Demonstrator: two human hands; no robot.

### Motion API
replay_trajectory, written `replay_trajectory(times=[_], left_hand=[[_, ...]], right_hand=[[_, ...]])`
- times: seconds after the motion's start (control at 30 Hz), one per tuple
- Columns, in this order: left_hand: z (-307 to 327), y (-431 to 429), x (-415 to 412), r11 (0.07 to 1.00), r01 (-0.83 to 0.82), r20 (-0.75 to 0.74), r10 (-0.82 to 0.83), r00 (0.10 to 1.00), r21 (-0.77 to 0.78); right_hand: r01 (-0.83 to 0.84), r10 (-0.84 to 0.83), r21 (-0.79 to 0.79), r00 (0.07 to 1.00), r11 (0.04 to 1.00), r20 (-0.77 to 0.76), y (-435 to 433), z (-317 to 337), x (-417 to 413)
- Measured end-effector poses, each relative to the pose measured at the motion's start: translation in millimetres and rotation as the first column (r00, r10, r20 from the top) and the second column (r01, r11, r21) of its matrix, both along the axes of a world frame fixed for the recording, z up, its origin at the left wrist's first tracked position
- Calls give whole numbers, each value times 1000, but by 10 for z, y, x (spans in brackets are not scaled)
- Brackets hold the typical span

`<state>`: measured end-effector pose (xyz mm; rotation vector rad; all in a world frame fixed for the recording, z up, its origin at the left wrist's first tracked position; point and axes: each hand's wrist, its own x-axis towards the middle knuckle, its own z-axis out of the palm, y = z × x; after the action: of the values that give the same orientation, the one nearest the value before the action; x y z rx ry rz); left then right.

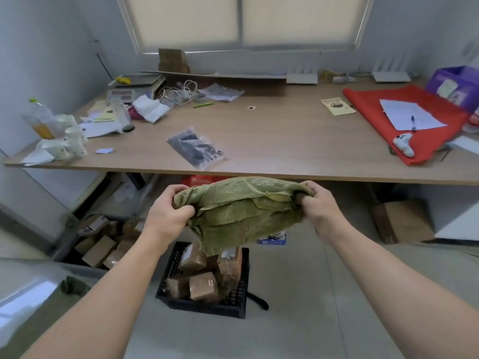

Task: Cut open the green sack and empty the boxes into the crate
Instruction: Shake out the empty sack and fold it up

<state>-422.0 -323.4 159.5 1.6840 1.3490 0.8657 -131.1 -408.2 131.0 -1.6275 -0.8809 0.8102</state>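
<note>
Left hand: the left hand [168, 211] has its fingers curled tight round a bunched corner of the green sack [243, 216], thumb on top, forearm reaching out from the lower left.
Right hand: the right hand [320, 206] grips the opposite corner the same way, fingers folded into the woven cloth.
Green sack: held up in the air between the two hands, just below the near edge of the table. It hangs limp and creased, its lower end tapering down towards the crate.
Crate: a black plastic crate [207, 308] with perforated walls sits on the pale tiled floor, directly under the sack.
Boxes: brown taped cardboard boxes [203, 286] lie tumbled at angles inside the crate; the sack's lower tip hides part of them.
Beside the crate: a dark handle-like object [259, 300] lies on the floor touching the crate's right near corner; I cannot tell what it is.
Table: a long wooden table [285, 141] stands under the window.
On the table, left: a weighing scale [129, 90], a plastic bottle [41, 120] and loose papers.
On the table, middle: a clear bag of dark items [195, 147].
On the table, right: a red cloth [368, 110] with a white sheet and a pen [413, 123] on it.
Under the table, left: more small cardboard parcels [98, 250] heaped on the floor.
Under the table, right: a larger cardboard carton [404, 221].
</note>
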Motion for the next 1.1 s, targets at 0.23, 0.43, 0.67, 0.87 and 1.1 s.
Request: replay_trajectory(times=[0.23,0.43,0.67,0.87,1.1], left_hand=[[-1383,-462,514,877,111,393,94,915,-467],[-2679,-633,488,867,230,-75,-291,954,-442],[-4458,-739,549,968,247,-612,-222,759,-45],[-5749,-753,713,981,192,-412,-189,891,-35],[-6868,-709,700,875,266,73,-260,963,-403]], right_hand=[[18,20,-221,986,975,165,-580,-1380,535],[90,8,-348,962,933,273,-848,-2765,627],[123,130,-494,885,861,447,-1017,-4411,526],[58,-62,-433,998,899,4,-935,-5607,694],[36,-305,-373,651,927,-695,-1107,-6623,938]])
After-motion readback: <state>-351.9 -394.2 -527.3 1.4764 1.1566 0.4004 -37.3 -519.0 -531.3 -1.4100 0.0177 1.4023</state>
